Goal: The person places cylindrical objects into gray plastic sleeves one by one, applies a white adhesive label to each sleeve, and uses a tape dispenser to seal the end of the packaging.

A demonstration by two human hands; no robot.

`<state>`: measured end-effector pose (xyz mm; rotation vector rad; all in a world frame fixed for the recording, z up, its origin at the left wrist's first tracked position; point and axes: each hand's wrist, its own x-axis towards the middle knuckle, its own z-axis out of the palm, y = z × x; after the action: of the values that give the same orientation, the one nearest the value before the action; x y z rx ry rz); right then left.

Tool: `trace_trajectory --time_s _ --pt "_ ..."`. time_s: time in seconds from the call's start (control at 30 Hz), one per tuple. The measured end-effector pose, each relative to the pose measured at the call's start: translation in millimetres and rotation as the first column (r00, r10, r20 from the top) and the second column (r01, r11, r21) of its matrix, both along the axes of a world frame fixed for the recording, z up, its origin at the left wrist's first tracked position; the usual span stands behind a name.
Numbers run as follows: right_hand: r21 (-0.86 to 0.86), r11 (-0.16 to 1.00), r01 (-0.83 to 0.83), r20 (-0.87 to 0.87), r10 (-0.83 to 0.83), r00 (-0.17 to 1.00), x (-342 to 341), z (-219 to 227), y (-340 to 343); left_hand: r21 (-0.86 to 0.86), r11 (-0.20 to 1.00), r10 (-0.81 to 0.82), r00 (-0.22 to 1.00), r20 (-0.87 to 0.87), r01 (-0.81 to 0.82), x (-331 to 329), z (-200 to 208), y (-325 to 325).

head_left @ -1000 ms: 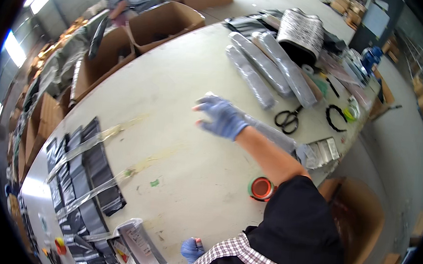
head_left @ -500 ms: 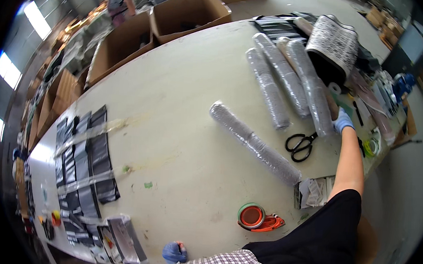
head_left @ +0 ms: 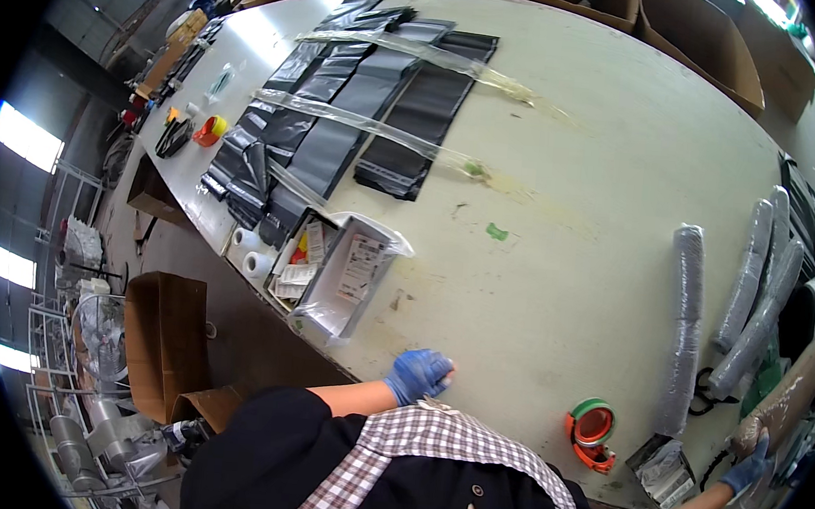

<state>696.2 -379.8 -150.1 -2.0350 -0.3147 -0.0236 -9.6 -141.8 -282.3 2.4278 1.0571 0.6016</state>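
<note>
My left hand [head_left: 420,375], in a blue glove with bare fingertips, is curled into a fist at the table's near edge, with nothing visible in it. At the lower right my right hand [head_left: 748,470], also blue-gloved, grips the near end of a brownish roll in clear plastic [head_left: 787,392]. Several silvery rolls in clear wrap lie beside it; one such roll [head_left: 684,334] lies apart, closer to the middle. Black-handled scissors [head_left: 702,393] are partly hidden beside the rolls. An orange tape dispenser with a green-edged roll [head_left: 593,428] lies between my hands.
Flat black plastic bags [head_left: 341,125] lie under clear tape strips at the far left. A grey tray [head_left: 353,274] holds labels near the left edge. A small box of papers [head_left: 663,474] sits at the near right edge. Cardboard boxes [head_left: 697,48] line the far side.
The view has swung left, showing more of the table's left side. My right hand has the brownish roll, which has shifted away from the silvery rolls. My left hand stays curled.
</note>
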Motion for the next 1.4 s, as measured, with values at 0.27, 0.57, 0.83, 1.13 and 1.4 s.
trace_trajectory --time_s 0.27,0.57,0.83,1.13,1.4 --pt "0.033 0.864 -0.503 0.086 0.499 0.863 -232 -11 123 0.144 0.987 0.002 0.896 0.444 -0.074 -52 105 134" --pt "-0.807 0.428 -0.406 0.074 0.756 0.650 -458 -57 222 0.197 0.906 0.423 0.824 -0.378 -0.374 -327 93 288" --pt "-0.623 0.457 -0.636 -0.099 0.760 0.643 -453 -65 301 0.142 0.985 0.148 0.888 -0.436 -0.094 -360 55 323" --pt "-0.528 0.490 -0.694 -0.370 0.602 0.707 -460 -44 336 0.088 0.946 0.321 0.936 -0.146 -0.311 -373 91 376" --pt "0.234 0.611 -0.757 -0.685 0.656 0.317 -450 -14 247 0.632 0.653 0.229 0.904 0.361 -0.418 -358 339 387"
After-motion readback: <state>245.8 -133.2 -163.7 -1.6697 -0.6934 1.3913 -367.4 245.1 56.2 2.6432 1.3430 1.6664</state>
